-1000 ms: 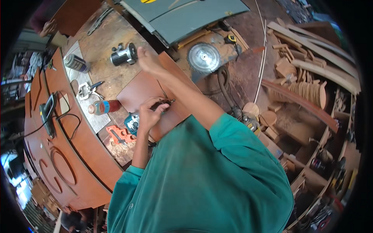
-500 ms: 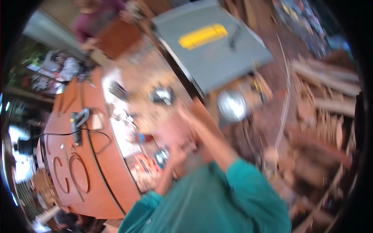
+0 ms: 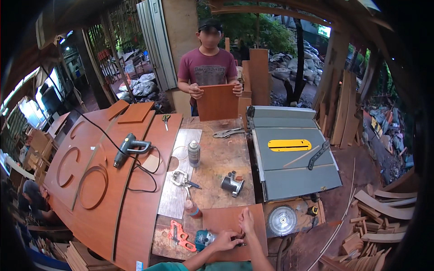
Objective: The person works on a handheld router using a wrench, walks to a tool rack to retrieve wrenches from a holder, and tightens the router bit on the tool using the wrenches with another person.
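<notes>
A reddish-brown wooden board (image 3: pixel 217 217) lies at the near edge of the workbench, beneath both my hands. My left hand (image 3: pixel 228 242) is closed over its lower part, fingertips bunched by my right wrist; what they hold, if anything, is too small to name. Just beyond it on the board, my right hand (image 3: pixel 246 221) has its fingers curled together, and their contents are hidden. A teal power tool (image 3: pixel 204 238) sits beside my left hand, partly covered by it. Left of that lie an orange tool (image 3: pixel 181 235) and a bottle with reddish contents (image 3: pixel 192 208).
Across the bench a person (image 3: pixel 208 65) holds a brown panel (image 3: pixel 218 103) upright. A table saw (image 3: pixel 294 165) stands right, a circular blade (image 3: pixel 282 220) below it. Left, a heat gun (image 3: pixel 129 149) with its cord lies on large panels (image 3: pixel 97 217). A router part (image 3: pixel 232 184) and spray can (image 3: pixel 193 153) stand mid-bench.
The view has turned and steadied from a blur. My right hand, stretched forward before, is now drawn in close to my left. The person opposite still holds the panel.
</notes>
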Demonstrator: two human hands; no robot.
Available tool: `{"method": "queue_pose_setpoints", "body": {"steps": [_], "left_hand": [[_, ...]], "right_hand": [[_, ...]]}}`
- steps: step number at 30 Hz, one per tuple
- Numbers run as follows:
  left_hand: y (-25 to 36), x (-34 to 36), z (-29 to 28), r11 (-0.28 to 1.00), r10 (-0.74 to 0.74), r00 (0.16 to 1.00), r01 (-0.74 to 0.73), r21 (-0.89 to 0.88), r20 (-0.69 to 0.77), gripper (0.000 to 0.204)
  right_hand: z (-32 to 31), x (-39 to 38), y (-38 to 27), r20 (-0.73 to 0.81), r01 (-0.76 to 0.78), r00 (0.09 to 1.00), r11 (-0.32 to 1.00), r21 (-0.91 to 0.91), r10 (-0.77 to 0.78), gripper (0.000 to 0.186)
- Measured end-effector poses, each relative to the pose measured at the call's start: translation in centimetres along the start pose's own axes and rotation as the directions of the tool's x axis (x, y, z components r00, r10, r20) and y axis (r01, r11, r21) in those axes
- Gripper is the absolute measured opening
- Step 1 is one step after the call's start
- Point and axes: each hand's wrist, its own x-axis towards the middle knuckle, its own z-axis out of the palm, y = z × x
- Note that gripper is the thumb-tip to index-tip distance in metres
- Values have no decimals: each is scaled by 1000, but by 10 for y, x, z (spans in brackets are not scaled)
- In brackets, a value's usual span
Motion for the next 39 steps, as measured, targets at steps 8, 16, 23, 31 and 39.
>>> {"method": "queue_pose_setpoints", "body": {"steps": [8, 16, 23, 31, 39], "left_hand": [[14, -11, 18, 996, 35, 990, -24, 87, -134, 25], [-14, -3, 25, 976, -117, 980, 83, -201, -160, 22], [5, 15, 7, 939, -177, 984, 167, -300, -5, 16], [1, 8, 18, 972, -215, 973, 205, -111, -83, 15], [1, 13, 9, 976, -150, 981, 127, -176, -123, 19]], "right_hand": [[11, -53, -18, -94, 271, 960, 959, 87, -263, 30], [16, -19, -23, -224, 59, 974, 983, 173, -19, 33], [7, -22, -34, -11, 93, 996, 983, 159, -92, 31], [-5, -39, -28, -43, 103, 994, 982, 159, -98, 37], [17, 1, -28, -137, -82, 989, 986, -144, 62, 35]]}}
